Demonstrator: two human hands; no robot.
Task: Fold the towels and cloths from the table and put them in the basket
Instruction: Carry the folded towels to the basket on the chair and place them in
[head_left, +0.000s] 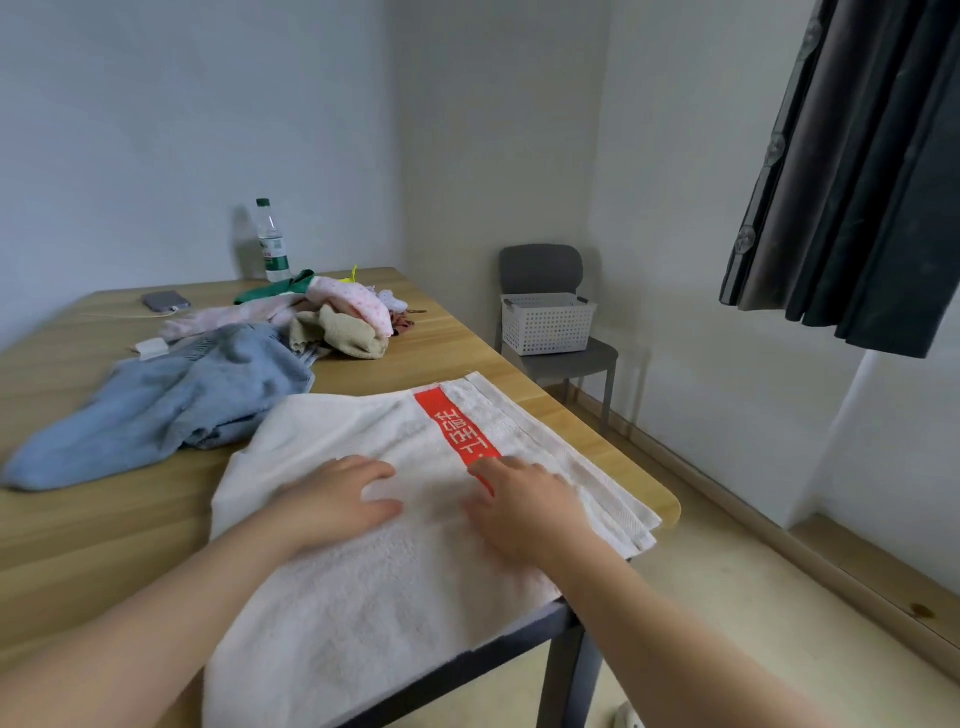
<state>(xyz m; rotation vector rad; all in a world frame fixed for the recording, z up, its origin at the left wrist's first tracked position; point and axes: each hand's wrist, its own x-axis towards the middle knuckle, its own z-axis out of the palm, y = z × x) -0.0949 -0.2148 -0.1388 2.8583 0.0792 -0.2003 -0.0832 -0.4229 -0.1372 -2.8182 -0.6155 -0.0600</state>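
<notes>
Both hands are flat on the white towel (363, 597), at the near R corner of the table (93, 545). L hand (337, 501) is palm down w/ fingers straight, gripping nothing. R hand (519, 506) is also spread flat and a bit blurred, fingertips at the red strip (457, 426). Towel's doubled over, near end hanging off the table edge. Blue towel (171, 400) lies crumpled just beside it on the left, w/ the pile of cloths (337, 317) further back. White basket (548, 322) sits on the grey chair (540, 267), well apart.
</notes>
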